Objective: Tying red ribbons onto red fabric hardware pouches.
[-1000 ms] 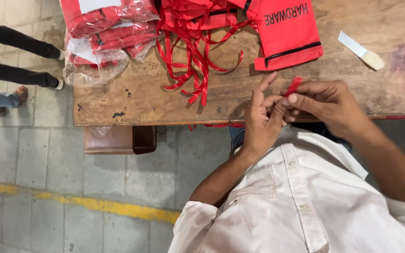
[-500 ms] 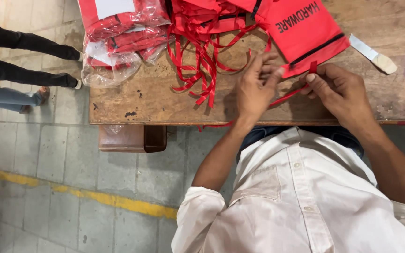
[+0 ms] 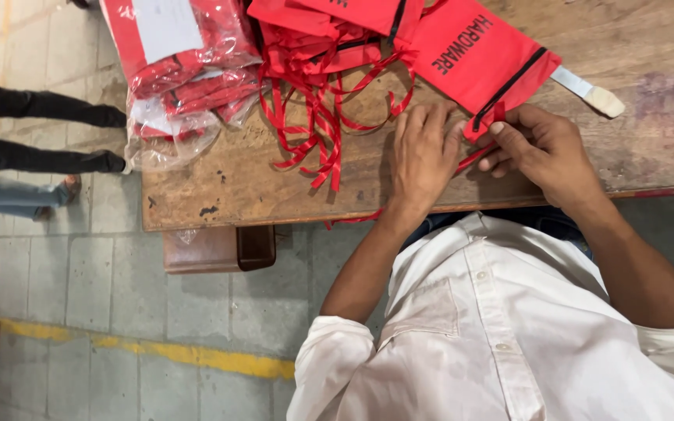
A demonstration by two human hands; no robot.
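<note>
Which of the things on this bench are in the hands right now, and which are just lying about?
In hand: left hand, right hand, red ribbon, red pouch.
Lying about: loose ribbons, bagged pouches, white-handled tool, wooden table.

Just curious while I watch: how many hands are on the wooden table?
2. The left hand lies flat beside the red ribbons; the right hand pinches a ribbon at the red pouch edge.

Two hands work at the centre of the frame: one left hand (image 3: pixel 421 160), one right hand (image 3: pixel 544 148). One red pouch (image 3: pixel 481 58) lies flat at the top right beside one white tool (image 3: pixel 590 91). One plastic-wrapped bundle (image 3: pixel 177 74) sits upper left. One tangle of red ribbons (image 3: pixel 317 117) lies between, too knotted to count.
</note>
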